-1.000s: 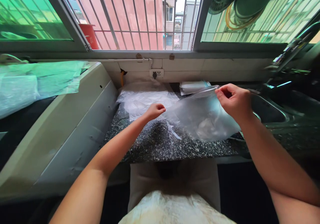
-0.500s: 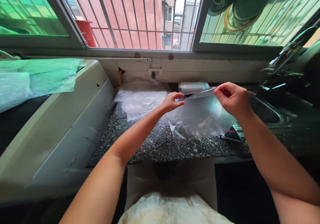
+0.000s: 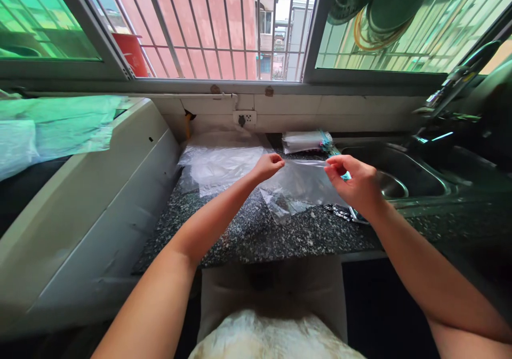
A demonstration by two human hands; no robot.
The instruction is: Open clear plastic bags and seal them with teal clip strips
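A clear plastic bag (image 3: 306, 183) hangs stretched between my two hands over the speckled counter (image 3: 248, 236). My left hand (image 3: 269, 167) pinches its upper left corner, thumb and finger pressed together. The upper right corner is pinched in my right hand (image 3: 354, 180). Beneath the held bag, more clear plastic (image 3: 276, 204) lies on the counter. To the left of my left hand is a spread pile of clear plastic bags (image 3: 224, 161). Behind my hands sits a rolled bundle of clear bags (image 3: 306, 141) with a bluish end.
A sink (image 3: 424, 172) with a metal bowl (image 3: 392, 184) and a faucet (image 3: 452, 81) is at the right. A pale appliance (image 3: 100, 199) with green plastic sheeting (image 3: 76, 124) on it borders the left. A wall socket (image 3: 245, 118) and barred window stand behind.
My left hand has closed on the bag's left corner. My right hand has moved left and down with the bag, whose upper edge is now nearly level.
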